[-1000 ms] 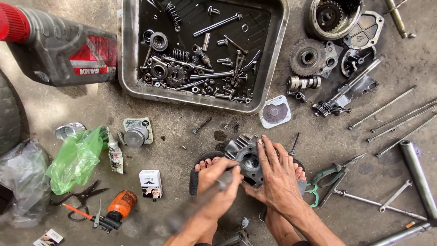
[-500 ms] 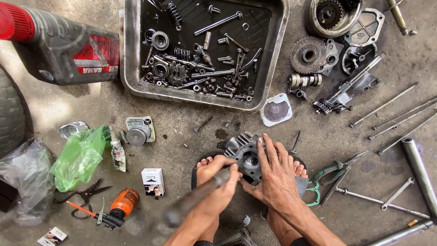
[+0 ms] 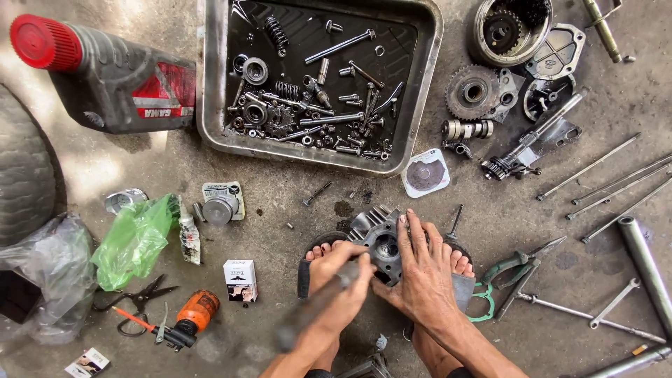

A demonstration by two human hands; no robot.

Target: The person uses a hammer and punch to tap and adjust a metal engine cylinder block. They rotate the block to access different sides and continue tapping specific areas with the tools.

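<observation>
A single head-worn view looks almost straight down at the concrete floor (image 3: 294, 203) from close above. The hands (image 3: 420, 273) sit at lower centre of the frame, a metal tray (image 3: 210, 84) at upper centre, loose rods (image 3: 595, 164) at right.

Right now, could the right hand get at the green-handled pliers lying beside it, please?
Probably yes: the pliers lie on bare floor just right of the right hand, nothing over them. But that hand is pressed on the metal engine part.
</observation>
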